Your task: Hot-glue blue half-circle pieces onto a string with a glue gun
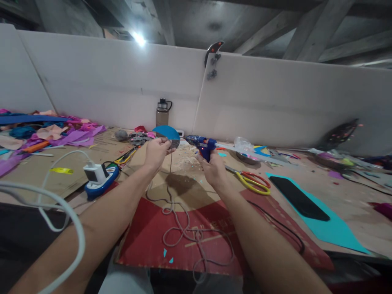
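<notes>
My left hand (157, 153) is closed on the edge of a round disc (168, 132), blue on its upper part and grey below. A grey cord (170, 196) hangs beneath that hand and lies in loose loops on a red and brown cardboard sheet (147, 241). Wrapped round the handle of a blue hot glue gun (203, 143) is my right hand (212, 165). A glue stick pokes out of the gun's back, and its nozzle points left at the disc, a small distance apart from it.
Scissors (252, 181) with red and yellow handles lie right of my right hand, near a black phone (298, 196) on turquoise sheet. A power strip (102, 179) with a white charger sits at left, beside felt scraps (70, 132). A bottle (162, 114) stands behind.
</notes>
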A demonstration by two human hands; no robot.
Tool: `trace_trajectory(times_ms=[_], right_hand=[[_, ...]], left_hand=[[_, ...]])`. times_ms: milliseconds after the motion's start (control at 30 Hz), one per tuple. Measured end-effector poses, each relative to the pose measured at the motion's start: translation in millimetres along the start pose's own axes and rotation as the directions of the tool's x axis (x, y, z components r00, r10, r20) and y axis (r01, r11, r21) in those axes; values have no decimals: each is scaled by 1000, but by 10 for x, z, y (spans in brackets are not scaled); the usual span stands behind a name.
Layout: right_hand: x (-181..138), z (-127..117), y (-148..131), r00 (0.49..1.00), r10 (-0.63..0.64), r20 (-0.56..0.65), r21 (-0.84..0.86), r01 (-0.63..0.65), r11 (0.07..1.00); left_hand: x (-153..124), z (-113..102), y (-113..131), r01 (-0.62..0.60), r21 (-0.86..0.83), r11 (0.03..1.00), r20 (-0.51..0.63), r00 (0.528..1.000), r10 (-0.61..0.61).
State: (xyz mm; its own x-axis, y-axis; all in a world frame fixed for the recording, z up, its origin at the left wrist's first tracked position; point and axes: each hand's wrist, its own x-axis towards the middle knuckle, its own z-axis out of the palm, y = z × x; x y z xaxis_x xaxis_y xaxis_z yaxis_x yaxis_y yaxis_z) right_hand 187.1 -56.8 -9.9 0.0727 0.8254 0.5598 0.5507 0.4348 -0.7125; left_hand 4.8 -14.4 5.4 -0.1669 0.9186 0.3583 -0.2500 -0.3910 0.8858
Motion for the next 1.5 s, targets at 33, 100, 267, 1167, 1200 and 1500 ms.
trace_trajectory(times_ms=[33, 100, 267, 1167, 1200, 1500], right_hand=[[-4, -7, -11, 1000, -2, -6, 1, 2, 1000], [-13, -10, -31, 1000, -18, -7, 20, 18, 1000], [-42, 39, -81, 998, -46, 53, 68, 42, 997], [-32, 37, -73, 998, -14, 58, -17, 15, 1000], [-30, 33, -72, 999, -17, 50, -14, 17, 1000], [-26, 35, -22, 1000, 4, 31, 18, -4, 1000]], left_hand=[[6, -2, -3, 6, 7, 1000, -12, 1000, -6], [11, -1, -9, 19, 23, 1000, -22, 1000, -19], [-16, 20, -13, -1, 78, 997, -4, 1000, 1], [-27, 26, -10, -27, 116, 993, 26, 999, 24], [-25, 25, -10, -25, 109, 994, 30, 999, 22], [-57, 38, 25, -29, 41, 999, 62, 998, 27]])
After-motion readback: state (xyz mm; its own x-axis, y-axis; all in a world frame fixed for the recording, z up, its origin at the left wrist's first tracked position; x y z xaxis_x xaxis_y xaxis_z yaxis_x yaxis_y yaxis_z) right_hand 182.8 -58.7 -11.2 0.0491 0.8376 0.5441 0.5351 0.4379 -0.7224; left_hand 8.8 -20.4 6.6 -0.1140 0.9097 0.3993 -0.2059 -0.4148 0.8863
